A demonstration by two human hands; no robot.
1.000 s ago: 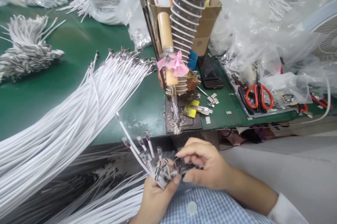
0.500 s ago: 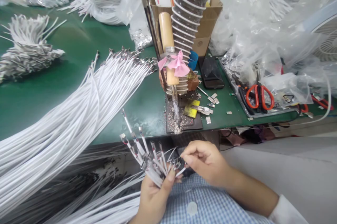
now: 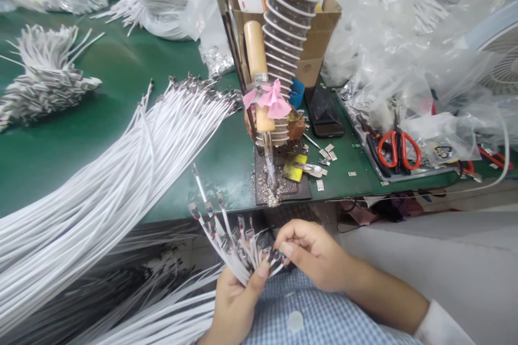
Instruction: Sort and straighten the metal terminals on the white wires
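A fanned bunch of white cables [image 3: 232, 258] with small metal connectors at their ends is gripped in my left hand [image 3: 238, 296], thumb pressed over it. My right hand [image 3: 311, 250] is closed in a pinch at the right side of this bunch, its fingertips at one cable end. What exactly lies between those fingertips is too small to make out. Beyond my hands, a soldering iron [image 3: 256, 56] with a wooden handle and a pink tie points down, its tip above a dark pad [image 3: 297, 188] strewn with solder bits.
A large bundle of white cables [image 3: 121, 150] lies across the green table [image 3: 218, 172] at left. Behind the iron rises a ribbed hose [image 3: 293, 15]. To the right are a black phone [image 3: 325, 113], orange-handled scissors [image 3: 399, 149] on a tray and plastic bags [image 3: 376, 48].
My right hand has shifted slightly left and down, its fingertips closer to the cable ends. The bunch in my left hand has tilted a little to the right.
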